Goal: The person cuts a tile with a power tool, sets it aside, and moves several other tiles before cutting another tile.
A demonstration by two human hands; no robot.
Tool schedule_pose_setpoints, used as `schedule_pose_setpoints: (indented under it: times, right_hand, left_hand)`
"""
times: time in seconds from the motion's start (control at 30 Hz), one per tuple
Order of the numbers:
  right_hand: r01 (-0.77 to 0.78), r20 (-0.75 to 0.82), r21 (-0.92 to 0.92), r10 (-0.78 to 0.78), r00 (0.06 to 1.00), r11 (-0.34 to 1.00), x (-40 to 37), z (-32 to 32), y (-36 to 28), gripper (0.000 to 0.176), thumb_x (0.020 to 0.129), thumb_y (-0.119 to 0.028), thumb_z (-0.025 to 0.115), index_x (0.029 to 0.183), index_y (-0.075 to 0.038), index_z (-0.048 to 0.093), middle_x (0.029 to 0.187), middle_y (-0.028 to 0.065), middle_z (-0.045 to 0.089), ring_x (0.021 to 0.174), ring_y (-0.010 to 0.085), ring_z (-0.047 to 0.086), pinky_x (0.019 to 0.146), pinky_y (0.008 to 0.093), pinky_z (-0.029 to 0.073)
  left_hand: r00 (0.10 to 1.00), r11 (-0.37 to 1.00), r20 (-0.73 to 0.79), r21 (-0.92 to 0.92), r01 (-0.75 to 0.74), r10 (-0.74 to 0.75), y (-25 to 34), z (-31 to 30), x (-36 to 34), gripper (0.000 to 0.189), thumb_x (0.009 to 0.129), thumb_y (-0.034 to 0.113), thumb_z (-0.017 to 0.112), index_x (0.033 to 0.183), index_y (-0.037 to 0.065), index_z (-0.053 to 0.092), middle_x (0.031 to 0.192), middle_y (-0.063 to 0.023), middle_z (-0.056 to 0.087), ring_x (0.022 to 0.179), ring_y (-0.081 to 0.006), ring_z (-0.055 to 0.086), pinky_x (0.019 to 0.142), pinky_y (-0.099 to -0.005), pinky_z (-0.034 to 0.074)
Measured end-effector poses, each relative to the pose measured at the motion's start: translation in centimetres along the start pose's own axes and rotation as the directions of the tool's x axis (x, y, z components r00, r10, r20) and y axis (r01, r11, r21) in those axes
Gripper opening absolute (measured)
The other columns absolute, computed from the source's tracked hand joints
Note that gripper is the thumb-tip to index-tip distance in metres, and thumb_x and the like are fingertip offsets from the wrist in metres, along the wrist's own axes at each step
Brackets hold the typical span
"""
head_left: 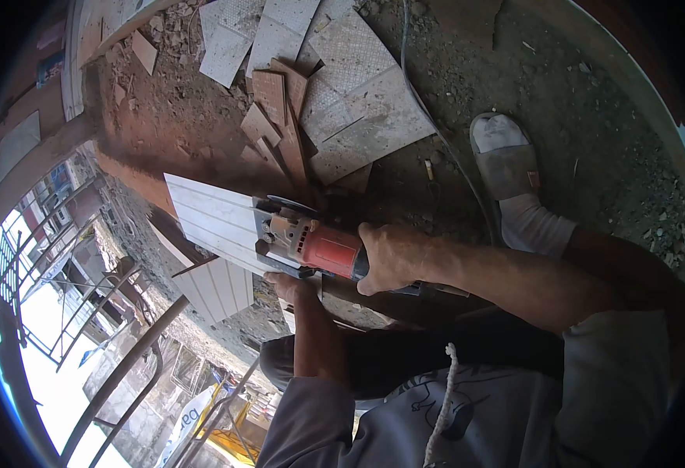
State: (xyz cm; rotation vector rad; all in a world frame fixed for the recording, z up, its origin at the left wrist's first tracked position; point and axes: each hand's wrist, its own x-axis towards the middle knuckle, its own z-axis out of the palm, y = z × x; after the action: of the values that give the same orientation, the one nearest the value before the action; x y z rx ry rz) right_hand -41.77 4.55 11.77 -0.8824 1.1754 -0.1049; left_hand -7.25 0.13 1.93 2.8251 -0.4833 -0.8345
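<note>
My right hand point(397, 257) is wrapped round the rear body of a red angle grinder point(331, 248). The grinder's dark disc point(292, 204) stands out at its far side, over the edge of a white striped tile point(214, 218). At the tile's near edge, close to the grinder's head, my left hand point(286, 288) grips with its fingers bent; part of them is hidden. Below the white tile lies another striped tile piece point(216, 290), partly covered by it.
Brown tile offcuts point(272, 97) lie in a heap beyond the grinder, next to patterned grey tiles point(366, 109). A cable point(417, 93) runs across the dirt floor past my sandalled foot point(506, 160). Metal railings point(124, 374) and rubble stand at the lower left.
</note>
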Motion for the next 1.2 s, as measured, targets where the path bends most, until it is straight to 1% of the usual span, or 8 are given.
schedule_pose_setpoints:
  times: [0.1,0.2,0.4,0.63,0.73,0.8,0.93,1.2]
  right_hand:
    - [-0.002,-0.005,0.001,0.002,1.000,1.000,-0.1,-0.1,0.0,0.068,0.068,-0.035,0.074,0.114,0.010,0.050,0.093,0.0292,0.067,0.088,0.0404,0.069,0.083,0.0435,0.055]
    - [-0.006,0.000,0.018,0.006,1.000,1.000,-0.2,-0.1,0.0,0.068,0.068,-0.034,0.074,0.114,0.010,0.050,0.094,0.0296,0.067,0.089,0.0406,0.069,0.083,0.0434,0.055]
    - [-0.016,0.005,0.012,0.016,1.000,1.000,-0.2,0.2,0.2,0.068,0.068,-0.034,0.075,0.114,0.009,0.050,0.096,0.0303,0.067,0.091,0.0408,0.068,0.085,0.0431,0.055]
    - [-0.018,-0.011,0.001,0.018,1.000,1.000,-0.3,0.4,0.3,0.071,0.067,-0.036,0.076,0.115,0.009,0.050,0.099,0.0305,0.066,0.094,0.0407,0.068,0.087,0.0429,0.054]
    - [-0.022,-0.006,0.003,0.022,1.000,1.000,-0.4,0.5,0.5,0.071,0.068,-0.036,0.076,0.116,0.009,0.049,0.099,0.0307,0.066,0.094,0.0407,0.067,0.086,0.0435,0.054]
    - [-0.015,0.002,0.003,0.015,1.000,1.000,-0.4,0.3,0.5,0.071,0.068,-0.037,0.076,0.116,0.009,0.049,0.099,0.0309,0.066,0.094,0.0408,0.067,0.086,0.0438,0.054]
    - [-0.021,0.015,0.004,0.021,1.000,1.000,-0.8,0.0,0.5,0.072,0.068,-0.038,0.075,0.116,0.009,0.049,0.098,0.0311,0.066,0.094,0.0413,0.067,0.085,0.0443,0.054]
    - [-0.006,-0.017,-0.080,0.005,1.000,0.997,-0.1,0.3,0.5,0.072,0.068,-0.039,0.076,0.114,0.009,0.049,0.099,0.0318,0.065,0.095,0.0427,0.067,0.086,0.0445,0.054]
  left_hand:
    - [0.988,0.980,0.003,0.126,-0.156,0.157,-1.9,0.2,3.0,0.051,0.102,0.031,0.038,0.145,0.005,0.030,0.130,-0.0261,0.056,0.112,-0.0398,0.061,0.093,-0.0477,0.054]
    - [0.994,0.988,0.024,0.108,-0.113,0.111,-2.4,-0.3,4.6,0.053,0.100,0.026,0.044,0.146,0.007,0.027,0.130,-0.0258,0.056,0.112,-0.0397,0.061,0.094,-0.0466,0.054]
    - [0.972,0.877,-0.001,0.431,-0.210,0.234,0.8,0.3,-2.3,0.059,0.097,0.024,0.051,0.146,0.005,0.025,0.130,-0.0251,0.056,0.114,-0.0376,0.061,0.095,-0.0446,0.055]
    - [0.976,0.924,0.012,0.319,-0.209,0.217,0.9,0.2,-2.0,0.065,0.095,0.026,0.054,0.147,0.003,0.023,0.131,-0.0247,0.055,0.112,-0.0367,0.063,0.091,-0.0447,0.058]
    - [0.976,0.887,-0.008,0.419,-0.195,0.219,0.8,0.3,-2.0,0.062,0.097,0.026,0.050,0.148,0.004,0.022,0.130,-0.0256,0.055,0.112,-0.0374,0.063,0.090,-0.0453,0.058]
    - [0.985,0.965,0.037,0.199,-0.173,0.169,-0.6,0.0,1.2,0.058,0.100,0.027,0.044,0.147,0.003,0.023,0.130,-0.0266,0.055,0.112,-0.0381,0.063,0.089,-0.0458,0.057]
    - [0.981,0.947,0.046,0.256,-0.192,0.187,-3.1,-0.1,5.7,0.055,0.101,0.029,0.039,0.148,0.005,0.022,0.129,-0.0278,0.056,0.112,-0.0390,0.062,0.089,-0.0467,0.057]
    - [0.984,0.973,-0.108,0.197,-0.121,0.144,2.2,0.6,-4.2,0.085,0.099,0.060,0.016,0.122,-0.010,0.059,0.126,-0.0318,0.057,0.118,-0.0427,0.056,0.101,-0.0471,0.043]
